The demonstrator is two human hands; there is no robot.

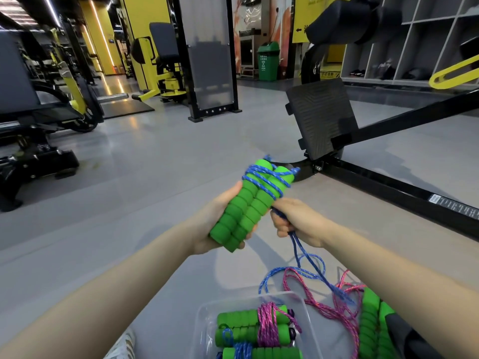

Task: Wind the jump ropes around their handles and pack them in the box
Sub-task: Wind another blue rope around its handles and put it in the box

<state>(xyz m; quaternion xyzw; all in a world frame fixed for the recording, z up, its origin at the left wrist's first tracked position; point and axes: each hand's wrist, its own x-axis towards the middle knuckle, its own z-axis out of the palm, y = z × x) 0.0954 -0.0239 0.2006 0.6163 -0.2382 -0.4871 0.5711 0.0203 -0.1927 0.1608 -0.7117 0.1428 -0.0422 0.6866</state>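
Clenching two green handles (246, 206) side by side in left grip (220, 226); just right, pinching one blue rope (272, 186) in right grip (298, 221), few turns wound. Risk of snagging: slack below right grip crossing one loose pink rope (337, 310). Below left grip, one box (202, 325), two wound bundles (259, 325) inside.

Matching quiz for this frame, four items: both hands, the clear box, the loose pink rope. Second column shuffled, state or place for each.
Column A
1. left hand
2. right hand
3. clear box
4. loose pink rope

Column B
a. unwound, lying outside the box
b. grips the paired green handles
c. contains finished wound bundles
d. grips the blue rope just below the handles

Pairs: 1-b, 2-d, 3-c, 4-a
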